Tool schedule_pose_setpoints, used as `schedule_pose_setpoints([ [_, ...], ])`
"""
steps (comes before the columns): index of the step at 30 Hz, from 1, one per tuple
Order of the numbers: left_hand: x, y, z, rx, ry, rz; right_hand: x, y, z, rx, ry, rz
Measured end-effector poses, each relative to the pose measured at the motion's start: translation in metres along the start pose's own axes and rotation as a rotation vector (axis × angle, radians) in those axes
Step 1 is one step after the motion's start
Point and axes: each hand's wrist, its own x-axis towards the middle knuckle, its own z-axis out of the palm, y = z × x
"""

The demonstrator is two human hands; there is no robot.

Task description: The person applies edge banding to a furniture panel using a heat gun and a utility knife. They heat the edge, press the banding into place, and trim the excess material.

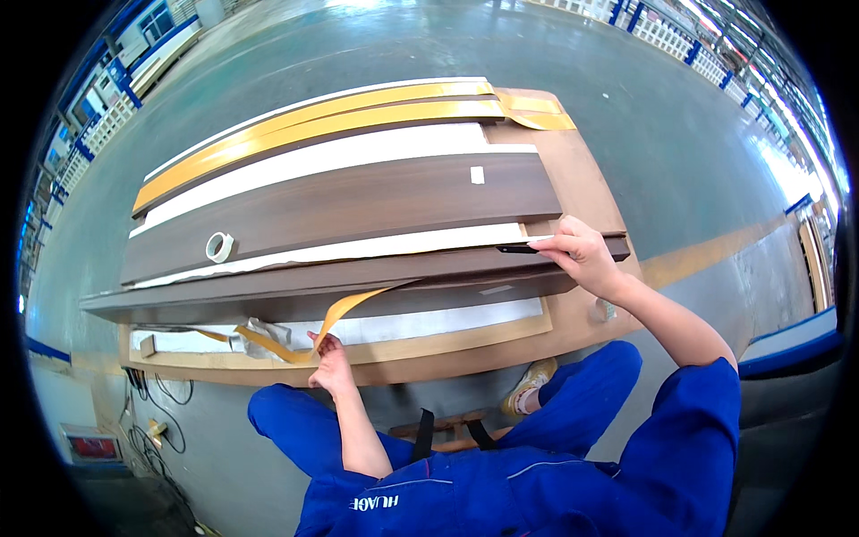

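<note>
Dark wood-grain panel (340, 268) lies long across the table (591, 322), front of a stack of boards, and an amber edge strip (344, 313) runs off its near edge down to the left hand (329, 362). That hand's fingers are pinched on the strip, pulling it taut and low. At the panel's right end the right hand (582, 255) has its fingers closed on a thin dark blade-like tool (519, 249) laid flat on the edge; what kind of tool I cannot tell. I'd judge this the peeling or trimming of the edge band, partway along, and the next move calls for steady tension from the left while the right keeps the tool flush so the veneer does not tear. Behind, more boards: a wide brown one (358, 201) with a small white rectangular label (477, 174) near its right end, white sheets, two glossy yellow strips (340, 112) at the far side. A roll of pale tape (219, 246) stands at the left. Smallest, another small roll (604, 311) sits under the right wrist.
</note>
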Motion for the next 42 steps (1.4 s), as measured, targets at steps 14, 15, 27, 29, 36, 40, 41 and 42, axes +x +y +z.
schedule_pose_setpoints([
  [14, -0.044, -0.165, 0.011, 1.046, -0.23, -0.529, -0.02, -0.014, -0.017, -0.003, -0.013, -0.07],
  [15, -0.046, -0.166, 0.013, 1.1, -0.231, -0.53, -0.02, -0.015, -0.012, -0.009, -0.013, -0.065],
  [27, -0.064, -0.177, 0.028, 1.26, -0.386, -0.466, 0.057, -0.059, 0.059, -0.175, -0.134, -0.307],
  [29, -0.065, -0.177, 0.028, 1.253, -0.375, -0.477, 0.069, -0.067, 0.07, -0.232, -0.166, -0.37],
  [36, -0.064, -0.177, 0.03, 1.196, -0.345, -0.509, 0.088, -0.075, 0.1, -0.324, -0.298, -0.455],
  [40, -0.067, -0.177, 0.032, 1.221, -0.294, -0.494, 0.091, -0.076, 0.102, -0.33, -0.347, -0.434],
  [41, -0.067, -0.177, 0.032, 1.231, -0.296, -0.497, 0.092, -0.076, 0.102, -0.331, -0.349, -0.448],
  [42, -0.065, -0.177, 0.033, 1.241, -0.297, -0.5, 0.093, -0.077, 0.102, -0.332, -0.351, -0.462],
])
